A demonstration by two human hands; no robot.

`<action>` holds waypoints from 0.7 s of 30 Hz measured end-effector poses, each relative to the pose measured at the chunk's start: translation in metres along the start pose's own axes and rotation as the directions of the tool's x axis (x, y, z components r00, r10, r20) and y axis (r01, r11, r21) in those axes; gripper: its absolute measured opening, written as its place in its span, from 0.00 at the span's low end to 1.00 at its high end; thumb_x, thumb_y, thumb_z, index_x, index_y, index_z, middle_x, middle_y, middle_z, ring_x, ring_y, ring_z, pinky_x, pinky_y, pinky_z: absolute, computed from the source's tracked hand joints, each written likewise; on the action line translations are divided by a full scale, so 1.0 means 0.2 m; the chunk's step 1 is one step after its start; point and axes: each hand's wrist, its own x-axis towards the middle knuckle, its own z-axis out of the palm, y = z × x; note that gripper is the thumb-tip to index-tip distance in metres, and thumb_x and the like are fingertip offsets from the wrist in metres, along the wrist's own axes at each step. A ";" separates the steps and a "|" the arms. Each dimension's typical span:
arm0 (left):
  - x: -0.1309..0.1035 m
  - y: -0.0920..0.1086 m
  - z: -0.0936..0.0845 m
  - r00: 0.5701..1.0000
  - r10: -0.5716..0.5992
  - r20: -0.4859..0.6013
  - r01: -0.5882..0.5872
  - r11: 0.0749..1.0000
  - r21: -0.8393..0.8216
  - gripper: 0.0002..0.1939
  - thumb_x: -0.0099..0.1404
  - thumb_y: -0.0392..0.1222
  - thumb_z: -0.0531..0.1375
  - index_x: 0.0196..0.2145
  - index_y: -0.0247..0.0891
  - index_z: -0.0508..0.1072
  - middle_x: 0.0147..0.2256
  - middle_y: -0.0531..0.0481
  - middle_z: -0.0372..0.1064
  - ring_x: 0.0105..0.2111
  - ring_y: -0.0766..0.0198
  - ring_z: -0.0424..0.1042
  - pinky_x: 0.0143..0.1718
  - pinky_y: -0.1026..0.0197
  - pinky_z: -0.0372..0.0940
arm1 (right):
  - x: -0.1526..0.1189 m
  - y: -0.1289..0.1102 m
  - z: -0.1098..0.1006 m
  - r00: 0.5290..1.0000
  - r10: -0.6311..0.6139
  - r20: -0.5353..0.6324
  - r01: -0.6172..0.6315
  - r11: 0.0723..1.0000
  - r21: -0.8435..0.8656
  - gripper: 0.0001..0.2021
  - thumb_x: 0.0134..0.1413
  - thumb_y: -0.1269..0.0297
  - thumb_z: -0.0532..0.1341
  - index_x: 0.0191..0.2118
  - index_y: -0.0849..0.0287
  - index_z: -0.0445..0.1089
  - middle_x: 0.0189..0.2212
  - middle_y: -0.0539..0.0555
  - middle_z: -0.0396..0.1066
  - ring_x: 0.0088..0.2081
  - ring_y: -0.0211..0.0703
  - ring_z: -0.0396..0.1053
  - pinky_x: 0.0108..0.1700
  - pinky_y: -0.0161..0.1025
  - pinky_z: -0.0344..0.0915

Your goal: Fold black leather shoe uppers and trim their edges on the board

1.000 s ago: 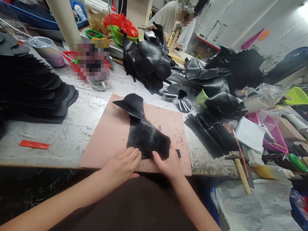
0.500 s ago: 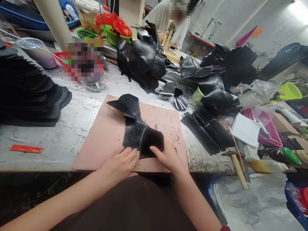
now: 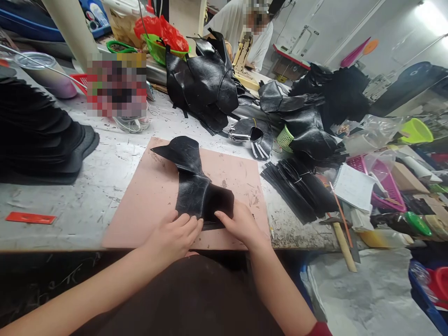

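Observation:
A black leather piece (image 3: 192, 191) with a seam across its middle lies over the pink board (image 3: 136, 200) in front of me. My left hand (image 3: 182, 231) has its curled fingers on the near edge of the leather, pressing it by the board. Over the right end of the piece, my right hand (image 3: 241, 224) grips with the thumb on top and the other fingers hidden beneath. The near edge looks folded between the two hands. At its far end the leather spreads into a pointed flap that rises slightly off the board.
To the left stands a tall stack of black pieces (image 3: 42, 135), with a red strip (image 3: 31, 218) nearer. Black leather bundles (image 3: 206, 84) lie behind the board. At right are black strips (image 3: 297, 191), a hammer (image 3: 345, 247) and a notebook (image 3: 353, 186). A person (image 3: 234, 23) sits beyond.
The view has shifted slightly, so the table's contents appear a little further left. My left fingers have curled more on the near edge; the right hand keeps its grip.

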 end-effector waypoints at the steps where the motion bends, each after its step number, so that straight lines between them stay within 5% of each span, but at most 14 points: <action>1: 0.01 0.00 0.00 1.000 0.014 -0.016 -0.014 1.000 0.013 0.27 0.55 0.57 0.58 0.47 0.37 0.68 0.37 0.46 0.70 0.34 0.58 0.62 0.34 0.56 0.49 | 0.00 0.00 0.00 1.000 -0.001 0.000 0.001 1.000 -0.013 0.14 0.49 0.64 0.57 0.43 0.60 0.66 0.39 0.57 0.71 0.41 0.50 0.68 0.42 0.44 0.64; 8: 0.10 -0.01 0.00 0.998 0.055 -0.039 -0.054 0.998 0.024 0.35 0.49 0.64 0.58 0.46 0.35 0.70 0.26 0.49 0.66 0.29 0.59 0.61 0.31 0.57 0.48 | 0.01 0.00 0.02 1.000 -0.010 -0.011 0.010 0.997 -0.070 0.14 0.49 0.64 0.57 0.44 0.61 0.66 0.39 0.59 0.70 0.41 0.52 0.68 0.42 0.46 0.64; 12: 0.11 0.00 -0.03 0.999 0.023 -0.030 -0.025 0.998 -0.065 0.28 0.48 0.57 0.62 0.43 0.35 0.71 0.29 0.45 0.69 0.29 0.58 0.63 0.30 0.58 0.50 | 0.01 0.03 0.03 0.997 -0.045 -0.062 0.049 0.996 0.072 0.16 0.47 0.66 0.58 0.45 0.60 0.66 0.42 0.58 0.69 0.44 0.50 0.67 0.46 0.46 0.63; 15: 0.05 0.06 -0.04 0.990 -0.127 -0.068 0.094 0.929 -0.357 0.15 0.54 0.49 0.59 0.36 0.37 0.74 0.32 0.45 0.71 0.29 0.58 0.67 0.29 0.59 0.54 | -0.01 0.01 0.04 0.987 0.008 -0.159 0.046 0.943 0.328 0.19 0.45 0.65 0.60 0.46 0.59 0.65 0.43 0.57 0.69 0.46 0.49 0.67 0.48 0.45 0.63; 17: 0.00 0.10 -0.03 0.958 -0.282 0.058 0.244 0.686 -0.686 0.10 0.57 0.46 0.57 0.30 0.39 0.74 0.28 0.48 0.72 0.27 0.61 0.68 0.26 0.62 0.56 | -0.02 -0.03 0.06 0.977 0.106 -0.187 0.012 0.842 0.540 0.21 0.44 0.62 0.62 0.46 0.59 0.65 0.43 0.57 0.70 0.45 0.49 0.67 0.48 0.45 0.63; 19: -0.03 0.11 -0.03 0.871 -0.372 0.322 0.417 0.212 -0.884 0.09 0.55 0.46 0.58 0.30 0.39 0.73 0.25 0.50 0.72 0.25 0.62 0.69 0.25 0.64 0.59 | -0.04 -0.08 0.10 0.972 0.184 -0.147 -0.027 0.709 0.705 0.21 0.42 0.59 0.62 0.44 0.61 0.66 0.41 0.57 0.72 0.43 0.49 0.69 0.46 0.45 0.65; 21: -0.02 0.11 -0.06 0.741 -0.424 0.520 0.439 -0.281 -0.854 0.12 0.53 0.47 0.61 0.33 0.38 0.73 0.28 0.49 0.73 0.28 0.61 0.71 0.27 0.64 0.63 | -0.06 -0.13 0.15 0.974 0.205 -0.099 -0.047 0.605 0.795 0.19 0.41 0.57 0.63 0.40 0.63 0.68 0.38 0.58 0.73 0.41 0.50 0.70 0.44 0.45 0.66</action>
